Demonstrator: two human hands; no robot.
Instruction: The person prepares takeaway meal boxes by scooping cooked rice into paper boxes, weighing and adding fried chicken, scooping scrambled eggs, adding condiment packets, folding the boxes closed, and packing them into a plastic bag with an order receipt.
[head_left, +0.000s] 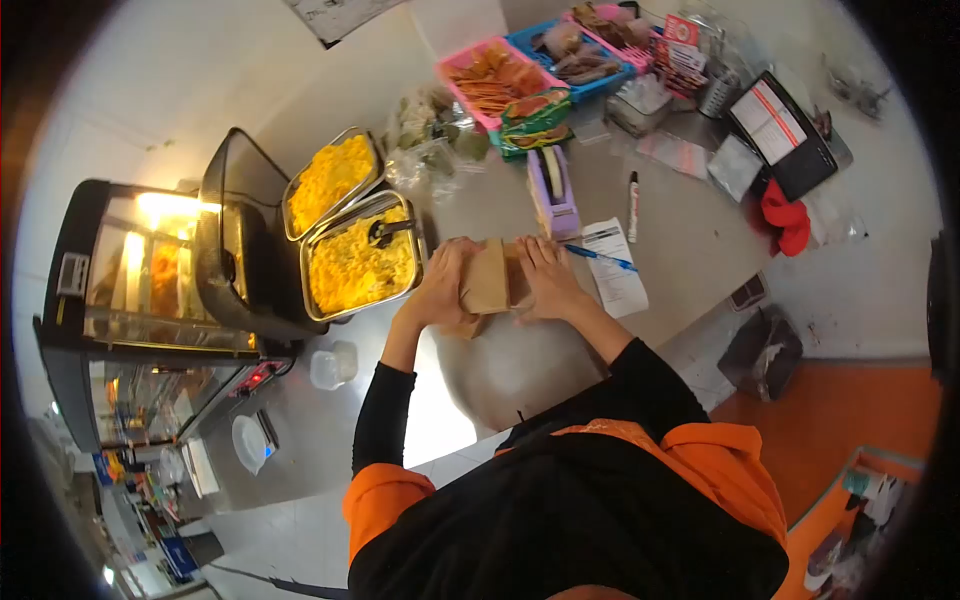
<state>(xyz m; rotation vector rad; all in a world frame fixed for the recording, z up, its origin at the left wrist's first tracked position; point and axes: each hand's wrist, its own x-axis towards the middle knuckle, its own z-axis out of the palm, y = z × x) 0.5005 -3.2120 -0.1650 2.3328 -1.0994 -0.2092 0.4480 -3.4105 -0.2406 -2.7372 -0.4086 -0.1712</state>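
A brown paper package (487,279) lies on the steel counter, between my two hands. My left hand (443,283) presses on its left side, and my right hand (548,280) rests along its right side with the fingers pointing away from me. Both hands are on the brown paper. Just beyond the package stands a purple tape dispenser (554,195). To the right of my right hand a blue pen (600,257) lies across a printed paper slip (615,275). A marker (633,208) lies farther right.
Two metal trays of yellow food (362,262) stand at the left, one with a black utensil, beside a lit display warmer (150,270). Pink and blue baskets (480,115) are at the back. A tablet (783,135) stands at the right, and a plastic tub (333,366) sits near left.
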